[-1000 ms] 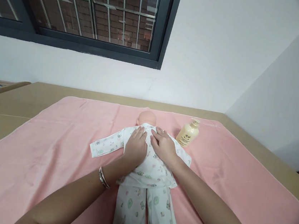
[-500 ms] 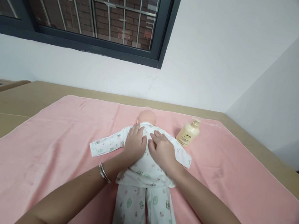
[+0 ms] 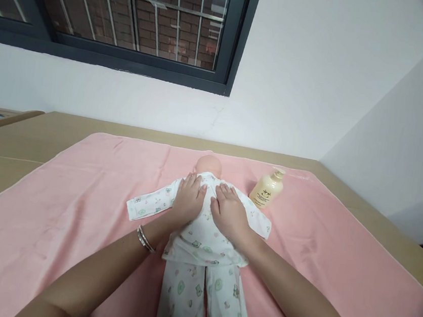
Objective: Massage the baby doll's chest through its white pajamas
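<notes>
A baby doll lies stretched out with its bald head toward the wall, no face showing. It wears a white printed top and matching trousers, sleeves spread to both sides. My left hand rests flat on the left of the doll's upper back, fingers pointing to its head. On the right side of the back lies my right hand, also flat with fingers extended. Both touch the cloth and grip nothing. Beside the doll's right-hand sleeve stands a pale yellow pump bottle.
A pink sheet with some creases covers the wooden surface. White wall rises behind, with a dark-framed barred window at upper left. Another wall borders the right.
My hands have slid slightly outward, and the gap between them over the doll's back is a little wider. The doll and the bottle stay where they were.
</notes>
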Demonstrator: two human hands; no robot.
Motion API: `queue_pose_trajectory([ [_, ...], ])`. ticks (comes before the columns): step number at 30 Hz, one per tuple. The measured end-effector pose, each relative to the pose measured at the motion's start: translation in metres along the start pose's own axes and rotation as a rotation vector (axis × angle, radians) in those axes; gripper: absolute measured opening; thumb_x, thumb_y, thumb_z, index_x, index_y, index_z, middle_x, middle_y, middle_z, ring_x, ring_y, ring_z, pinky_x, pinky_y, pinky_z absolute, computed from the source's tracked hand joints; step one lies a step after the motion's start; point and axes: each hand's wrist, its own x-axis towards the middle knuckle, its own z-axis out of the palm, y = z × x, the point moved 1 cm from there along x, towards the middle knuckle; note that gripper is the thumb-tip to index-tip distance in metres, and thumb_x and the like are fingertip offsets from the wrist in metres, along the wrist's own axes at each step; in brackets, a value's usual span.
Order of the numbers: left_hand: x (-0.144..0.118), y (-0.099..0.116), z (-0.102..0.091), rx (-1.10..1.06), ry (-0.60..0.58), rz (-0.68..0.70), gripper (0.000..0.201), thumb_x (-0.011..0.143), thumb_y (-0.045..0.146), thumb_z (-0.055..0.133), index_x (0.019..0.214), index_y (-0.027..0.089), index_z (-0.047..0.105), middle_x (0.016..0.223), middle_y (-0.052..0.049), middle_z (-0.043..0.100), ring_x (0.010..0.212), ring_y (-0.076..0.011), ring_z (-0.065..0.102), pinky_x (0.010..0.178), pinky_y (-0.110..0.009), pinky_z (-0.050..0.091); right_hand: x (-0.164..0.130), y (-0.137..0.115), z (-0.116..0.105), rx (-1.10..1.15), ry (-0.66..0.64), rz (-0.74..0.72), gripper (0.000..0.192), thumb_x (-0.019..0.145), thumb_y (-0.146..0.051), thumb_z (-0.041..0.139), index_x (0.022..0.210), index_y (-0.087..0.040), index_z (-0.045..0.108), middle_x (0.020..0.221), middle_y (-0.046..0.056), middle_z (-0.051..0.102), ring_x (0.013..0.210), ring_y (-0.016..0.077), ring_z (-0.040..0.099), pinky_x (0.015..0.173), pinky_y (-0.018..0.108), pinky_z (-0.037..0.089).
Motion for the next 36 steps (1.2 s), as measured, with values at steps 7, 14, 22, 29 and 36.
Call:
queue_pose_trajectory([
  [7,-0.004,0.001,0.004,0.029,0.020,0.009,0.051,0.096,0.033,0.032,0.137,0.004,0.043,0.146,-0.021,0.041,0.141,-0.0319,0.030,0.115,-0.053,0.023,0.004,0.001,0.000,0.084,-0.002,0.070,0.050,0.098,-0.036,0.032,0.135,-0.008,0.050,0.140,0.017,0.050,0.135,0.0260,0.040,0.113,0.041,0.030],
  [14,-0.008,0.000,0.008,-0.005,0.094,0.029,0.045,0.093,0.028,0.036,0.132,0.008,0.049,0.141,-0.017,0.048,0.137,-0.0302,0.037,0.114,-0.051,0.027,0.009,0.013,0.015,0.163,-0.033,0.106,0.060,0.099,-0.042,0.026,0.145,-0.004,0.032,0.152,0.019,0.032,0.143,0.0250,0.024,0.117,0.045,0.019],
  [22,-0.007,-0.001,0.008,-0.006,0.103,0.032,0.045,0.092,0.029,0.038,0.131,0.010,0.050,0.140,-0.016,0.050,0.136,-0.0301,0.039,0.114,-0.050,0.028,0.007,0.013,0.017,0.183,-0.037,0.104,0.060,0.099,-0.043,0.025,0.147,-0.007,0.029,0.153,0.018,0.030,0.144,0.0250,0.021,0.117,0.046,0.018],
  [29,-0.008,0.000,0.007,-0.020,0.109,0.020,0.044,0.091,0.028,0.040,0.131,0.012,0.051,0.140,-0.015,0.051,0.135,-0.0298,0.040,0.113,-0.051,0.028,0.006,0.013,0.017,0.178,-0.035,0.098,0.058,0.099,-0.043,0.025,0.146,-0.011,0.032,0.153,0.017,0.031,0.144,0.0245,0.021,0.116,0.047,0.018],
  [36,-0.008,0.003,0.005,-0.020,0.106,0.019,0.044,0.091,0.028,0.040,0.130,0.011,0.051,0.139,-0.016,0.051,0.135,-0.0302,0.040,0.113,-0.051,0.028,0.006,0.013,0.014,0.173,-0.024,0.092,0.056,0.099,-0.043,0.026,0.145,-0.012,0.035,0.152,0.016,0.033,0.143,0.0245,0.023,0.116,0.047,0.020],
])
